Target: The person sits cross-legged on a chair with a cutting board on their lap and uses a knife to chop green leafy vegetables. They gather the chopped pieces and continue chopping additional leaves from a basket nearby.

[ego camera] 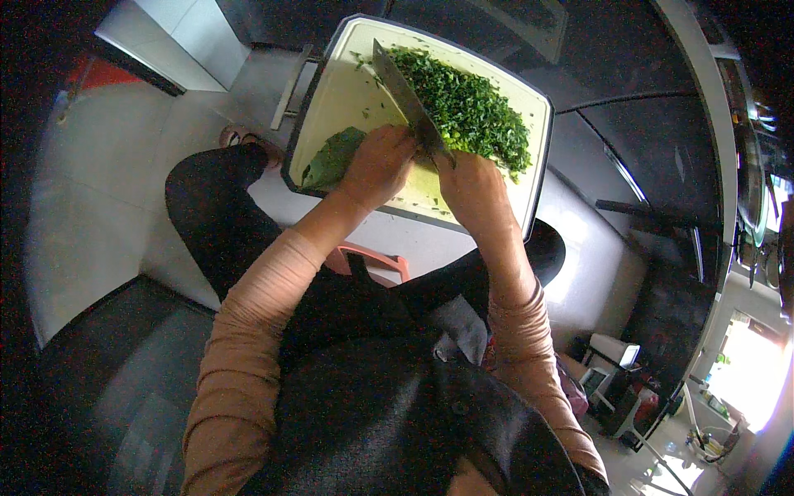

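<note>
A cream cutting board [335,93] with a dark rim lies before me. My right hand [471,180] is closed around the handle end of a kitchen knife [403,93], whose wide blade points up and left across the board. Finely chopped leafy greens [471,105] are heaped to the right of the blade. My left hand [384,161] rests on the board beside the blade with its fingers curled; a large green leaf [335,155] extends from under it to the left. Its fingertips are partly hidden near the knife, where pale green pieces show.
My knees are on either side of the board. A pink plastic handle [372,257] is below the board's near edge. Dark cabinets [645,136] stand at the right, and a metal handle [291,93] is close to the board's left edge.
</note>
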Demonstrator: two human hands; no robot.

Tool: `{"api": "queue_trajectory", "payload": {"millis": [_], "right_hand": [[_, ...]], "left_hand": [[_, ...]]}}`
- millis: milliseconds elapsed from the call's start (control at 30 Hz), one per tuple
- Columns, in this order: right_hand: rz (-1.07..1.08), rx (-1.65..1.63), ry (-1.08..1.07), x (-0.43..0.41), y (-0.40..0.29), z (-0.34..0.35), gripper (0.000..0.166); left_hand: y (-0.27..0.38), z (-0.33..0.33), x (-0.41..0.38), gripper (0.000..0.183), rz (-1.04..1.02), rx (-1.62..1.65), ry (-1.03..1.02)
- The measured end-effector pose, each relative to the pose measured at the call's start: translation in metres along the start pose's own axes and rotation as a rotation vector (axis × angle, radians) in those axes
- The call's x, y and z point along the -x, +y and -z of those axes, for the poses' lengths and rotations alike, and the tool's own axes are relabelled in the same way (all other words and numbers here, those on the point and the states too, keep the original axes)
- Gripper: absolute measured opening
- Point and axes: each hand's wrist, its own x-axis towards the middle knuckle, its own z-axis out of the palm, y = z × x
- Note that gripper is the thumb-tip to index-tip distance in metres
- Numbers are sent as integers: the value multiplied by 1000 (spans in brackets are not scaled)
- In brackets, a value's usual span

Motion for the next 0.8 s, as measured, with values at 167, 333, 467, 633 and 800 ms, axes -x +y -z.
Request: {"api": "queue_trajectory", "payload": {"millis": [167, 333, 467, 633, 800], "right_hand": [[-69, 16, -49, 1, 3, 3, 37], [-165, 13, -88, 26, 13, 10, 35], [-151, -22, -78, 41, 27, 14, 34], [-161, -45, -9, 49, 24, 22, 33], [-145, -71, -10, 55, 22, 28, 31]], "left_hand": [[8, 11, -7, 31, -2, -175, -52], [-1, 10, 3, 33, -18, -120, -98], [-2, 5, 3, 32, -17, -76, -77], [2, -2, -4, 29, -56, -28, 11], [4, 0, -5, 28, -53, -27, 20]]}}
